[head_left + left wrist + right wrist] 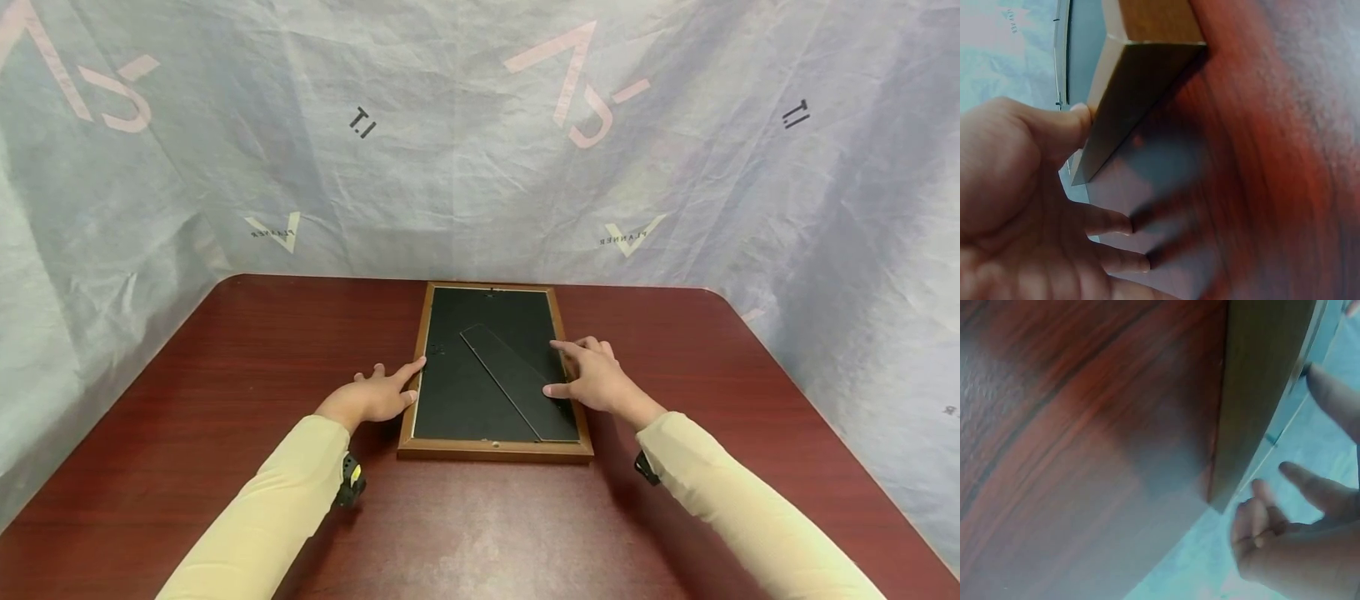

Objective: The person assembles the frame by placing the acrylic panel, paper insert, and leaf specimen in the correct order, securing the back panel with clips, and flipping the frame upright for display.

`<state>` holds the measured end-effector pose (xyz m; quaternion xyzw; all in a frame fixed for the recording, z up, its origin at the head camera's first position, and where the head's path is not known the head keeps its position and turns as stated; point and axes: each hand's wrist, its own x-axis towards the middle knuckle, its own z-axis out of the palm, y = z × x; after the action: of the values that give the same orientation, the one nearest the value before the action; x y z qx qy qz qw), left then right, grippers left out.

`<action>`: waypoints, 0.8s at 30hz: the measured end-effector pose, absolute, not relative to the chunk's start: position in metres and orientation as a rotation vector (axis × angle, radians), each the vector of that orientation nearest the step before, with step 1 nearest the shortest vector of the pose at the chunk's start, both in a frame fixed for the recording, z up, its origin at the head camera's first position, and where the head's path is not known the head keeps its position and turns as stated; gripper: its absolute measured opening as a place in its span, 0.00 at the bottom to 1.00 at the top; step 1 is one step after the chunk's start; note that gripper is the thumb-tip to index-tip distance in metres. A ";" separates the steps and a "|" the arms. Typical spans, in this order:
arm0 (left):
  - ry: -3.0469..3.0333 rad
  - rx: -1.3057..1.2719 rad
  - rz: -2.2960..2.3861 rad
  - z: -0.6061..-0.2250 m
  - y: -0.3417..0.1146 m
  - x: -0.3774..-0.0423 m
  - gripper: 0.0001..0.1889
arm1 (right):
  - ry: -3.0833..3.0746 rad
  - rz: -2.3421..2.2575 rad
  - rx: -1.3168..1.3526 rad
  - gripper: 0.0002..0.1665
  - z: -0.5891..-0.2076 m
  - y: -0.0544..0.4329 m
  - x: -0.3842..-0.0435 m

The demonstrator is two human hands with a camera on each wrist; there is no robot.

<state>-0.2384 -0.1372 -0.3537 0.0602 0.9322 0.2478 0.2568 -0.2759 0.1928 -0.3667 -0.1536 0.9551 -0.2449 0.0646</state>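
Head view: frame [495, 451], back up on the bench [720, 375], between left hand [378, 397] and right hand [592, 379], far end close to the bench's far edge. Left hand just beside the left rail [424, 325], fingers spread wide, index fingertip and thumb tip touching the wood; in the left wrist view, other fingers out over the bench, apart from the frame. Right hand at the right rail [557, 317], thumb and index finger wide apart over the dark backing [450, 400], remaining fingers loosely bent; impossible to tell whether pressed down or just above. Slanting across the backing, flat stand [513, 375], wide end at the near right corner, close to the right thumb. In the way: right hand, hiding part of the right rail. At the wrists, black devices [350, 481] under pale sleeves [262, 517]. Behind the bench, hung cloth [450, 183] with printed letters.
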 end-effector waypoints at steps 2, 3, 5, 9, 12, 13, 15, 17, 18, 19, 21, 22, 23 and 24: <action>2.529 0.169 0.673 -0.353 -0.137 -0.238 0.33 | 2.926 -0.734 -0.556 0.40 -0.367 0.189 -0.273; 2.530 0.173 0.672 -0.353 -0.137 -0.238 0.33 | 2.936 -0.736 -0.598 0.36 -0.367 0.187 -0.271; 2.534 0.182 0.663 -0.353 -0.137 -0.239 0.33 | 2.933 -0.757 -0.667 0.28 -0.367 0.184 -0.269; 2.533 0.175 0.657 -0.354 -0.137 -0.240 0.33 | 2.901 -0.799 -0.791 0.18 -0.367 0.180 -0.264; 2.526 0.163 0.667 -0.354 -0.137 -0.240 0.33 | 2.876 -0.784 -0.879 0.16 -0.367 0.181 -0.260; 2.524 0.163 0.669 -0.354 -0.137 -0.239 0.33 | 2.864 -0.775 -0.888 0.16 -0.366 0.181 -0.259; 2.522 0.164 0.674 -0.355 -0.137 -0.239 0.33 | 2.831 -0.735 -0.906 0.16 -0.365 0.183 -0.256; 2.518 0.162 0.678 -0.355 -0.137 -0.239 0.33 | 2.780 -0.709 -0.906 0.18 -0.363 0.184 -0.253; 2.516 0.161 0.679 -0.355 -0.137 -0.239 0.33 | 2.751 -0.708 -0.893 0.21 -0.362 0.185 -0.252; 2.515 0.160 0.678 -0.355 -0.137 -0.239 0.33 | 2.720 -0.712 -0.872 0.23 -0.361 0.186 -0.250; 2.515 0.163 0.676 -0.356 -0.137 -0.239 0.33 | 2.667 -0.733 -0.849 0.26 -0.361 0.189 -0.248; 2.515 0.165 0.675 -0.356 -0.138 -0.239 0.33 | 2.649 -0.743 -0.839 0.28 -0.361 0.190 -0.247; 2.516 0.167 0.674 -0.356 -0.138 -0.240 0.33 | 2.635 -0.757 -0.834 0.29 -0.361 0.192 -0.246; 2.516 0.170 0.674 -0.357 -0.138 -0.240 0.33 | 2.623 -0.772 -0.825 0.30 -0.361 0.193 -0.245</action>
<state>-0.2398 -0.1380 -0.3567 0.0627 0.9301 0.2493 0.2625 -0.2448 0.1931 -0.3614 -0.2859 0.9091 -0.2675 0.1423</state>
